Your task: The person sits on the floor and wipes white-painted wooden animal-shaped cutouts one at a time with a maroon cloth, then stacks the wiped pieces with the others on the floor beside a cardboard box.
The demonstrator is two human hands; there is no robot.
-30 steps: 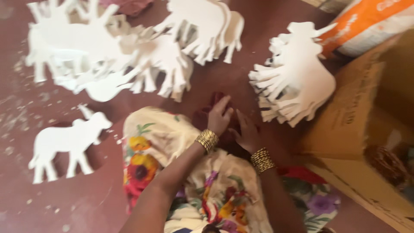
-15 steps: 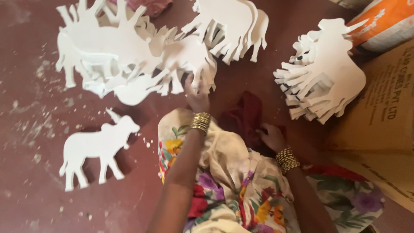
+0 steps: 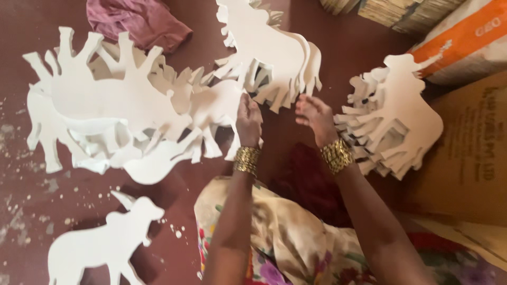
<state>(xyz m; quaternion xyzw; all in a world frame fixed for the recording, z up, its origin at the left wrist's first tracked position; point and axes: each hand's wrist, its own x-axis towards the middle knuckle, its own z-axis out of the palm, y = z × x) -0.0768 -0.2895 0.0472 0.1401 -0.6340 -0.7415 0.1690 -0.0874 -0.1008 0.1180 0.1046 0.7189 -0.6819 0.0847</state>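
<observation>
Both hands (image 3: 248, 119) (image 3: 315, 113) moved up to white cutouts (image 3: 274, 58); orange-banded sack (image 3: 465, 42) top-right.

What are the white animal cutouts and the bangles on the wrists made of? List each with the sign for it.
White animal cutouts: probably foam board or thick card, matte. Signs: clean white faces, visible edge thickness, white crumbs on the floor.
Bangles: look like gold-coloured metal, shiny and ribbed; could be plated or imitation. The left hand touches a cutout; the right hand hovers near the stack.

A crumpled maroon cloth (image 3: 138, 24) lies top left, an orange-and-white sack (image 3: 465, 45) and brown cardboard box (image 3: 467, 153) at right.
</observation>
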